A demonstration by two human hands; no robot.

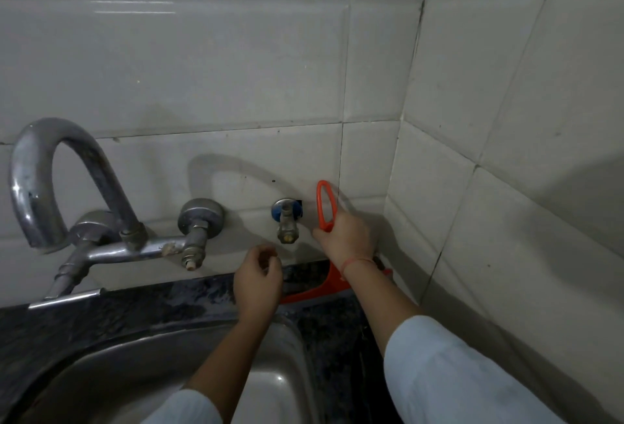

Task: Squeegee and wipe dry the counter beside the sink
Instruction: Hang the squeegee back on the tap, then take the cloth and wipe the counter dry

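My right hand (pixel 346 237) grips the handle of an orange squeegee (pixel 325 204). Its loop end sticks up above my fist and its wide blade rests on the dark granite counter (pixel 337 325) at the back corner, right of the steel sink (pixel 189 366). My forearm hides part of the blade. My left hand (pixel 258 285) hovers over the counter strip behind the sink, just left of the blade, fingers loosely curled and holding nothing.
A curved steel faucet (pixel 50 180) with its mixer pipe and valves stands out from the white tiled wall at the left. A small tap (pixel 287 221) with a blue collar juts out just left of my right hand. A tiled side wall (pixel 506 187) closes the corner at the right.
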